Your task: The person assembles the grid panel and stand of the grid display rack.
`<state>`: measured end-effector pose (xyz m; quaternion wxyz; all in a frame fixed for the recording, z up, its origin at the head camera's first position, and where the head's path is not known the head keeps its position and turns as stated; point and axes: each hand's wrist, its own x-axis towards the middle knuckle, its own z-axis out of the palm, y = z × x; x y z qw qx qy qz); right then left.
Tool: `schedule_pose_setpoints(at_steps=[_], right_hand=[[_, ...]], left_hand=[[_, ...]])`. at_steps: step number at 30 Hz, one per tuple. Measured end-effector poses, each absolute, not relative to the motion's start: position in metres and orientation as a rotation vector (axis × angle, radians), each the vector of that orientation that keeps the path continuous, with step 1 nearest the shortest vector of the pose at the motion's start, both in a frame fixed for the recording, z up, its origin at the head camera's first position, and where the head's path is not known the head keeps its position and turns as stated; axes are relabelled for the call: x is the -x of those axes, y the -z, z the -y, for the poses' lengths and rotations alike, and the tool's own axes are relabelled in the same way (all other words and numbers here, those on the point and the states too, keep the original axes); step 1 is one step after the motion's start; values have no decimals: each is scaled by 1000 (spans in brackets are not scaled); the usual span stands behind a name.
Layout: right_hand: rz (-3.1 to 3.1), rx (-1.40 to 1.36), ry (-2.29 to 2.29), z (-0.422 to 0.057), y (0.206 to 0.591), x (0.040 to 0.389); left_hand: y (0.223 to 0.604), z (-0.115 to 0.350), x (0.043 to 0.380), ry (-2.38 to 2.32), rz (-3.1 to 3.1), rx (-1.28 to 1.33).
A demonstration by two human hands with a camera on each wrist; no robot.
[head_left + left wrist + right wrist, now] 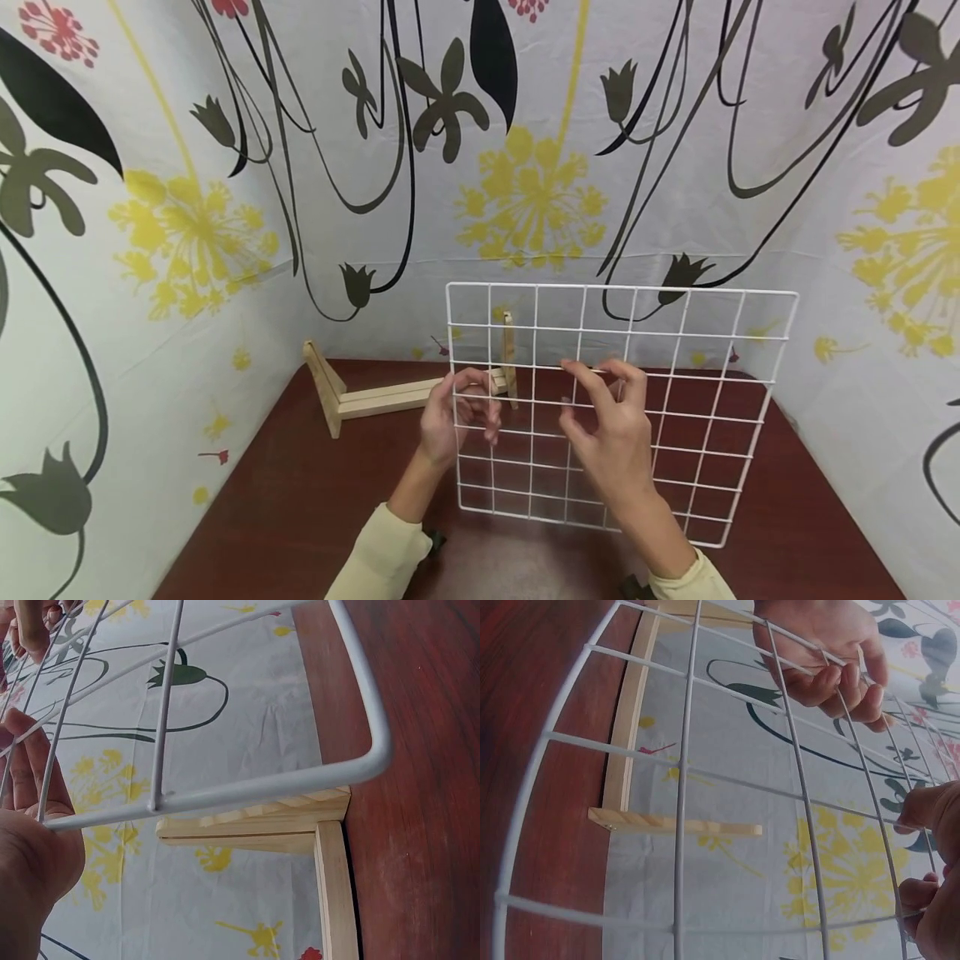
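Observation:
A white wire grid panel (555,450) stands upright in front of me, slightly tilted. My left hand (459,417) is at its left side, with fingers curled around behind the edge wire. In the left wrist view, the palm (45,859) lies against that wire. My right hand (615,425) holds the panel near its middle, index finger and thumb bent at the wires. The right wrist view shows its fingertips (911,814) at the wires, partly cut off by the frame. Whether the panel's bottom edge touches the table cannot be told.
Behind the panel, a light wooden stand (390,400) with two upright ends sits toward the back left of the dark red table (270,500). A flower-printed white cloth (315,208) encloses the table at the back and sides.

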<state>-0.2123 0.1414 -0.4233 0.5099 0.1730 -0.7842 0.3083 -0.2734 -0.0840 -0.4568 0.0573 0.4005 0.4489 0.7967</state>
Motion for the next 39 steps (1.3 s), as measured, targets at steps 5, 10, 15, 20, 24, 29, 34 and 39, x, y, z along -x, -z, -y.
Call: schedule_pose_setpoints(at_steps=[5,10,15,20,24,29,34,39], right_hand=[[1881,-405,-770,-140,426,213],[1878,-408,-780,-140,428,215],[1884,-409,-784,-140,430,216],[1894,-401,-795,-140,432,216],[1896,-392,-794,-140,433,215],[1892,-392,-789,-142,435,216],[1879,-399,-796,-145,436,217],[1881,-404,-792,-150,436,217]], left_hand=[[458,84,273,-2405,-1366,-1228],[459,85,274,-2400,-1355,-1260],[461,86,276,-2388,-1362,-1328],[463,91,277,-2375,-1492,-1377],[464,101,278,-2376,-1653,-1380],[469,122,280,-2275,-2076,-1406],[475,148,283,-2026,-2744,-1160],[483,176,290,-1706,-3321,-765]])
